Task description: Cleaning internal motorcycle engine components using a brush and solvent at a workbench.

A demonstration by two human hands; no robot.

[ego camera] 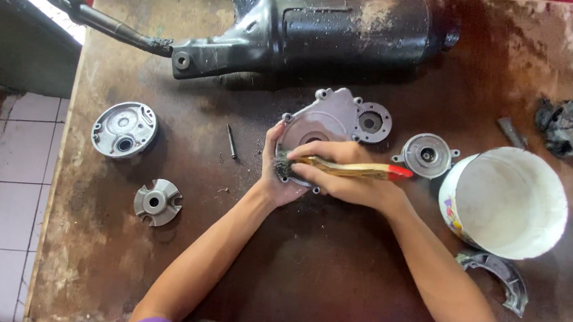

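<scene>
Both hands grip: right hand (pixel 350 179) clamps the brush (pixel 340 167) lying crosswise, bristles pointing left, left hand (pixel 275 174) clasping the metal cover (pixel 327 120).

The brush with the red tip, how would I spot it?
Find the brown table, then the two hands meeting in its middle over a grey metal cover. The brush lies across the right hand, with a yellow wooden handle, red end and dark bristles; nothing else there is so brightly coloured.
</scene>
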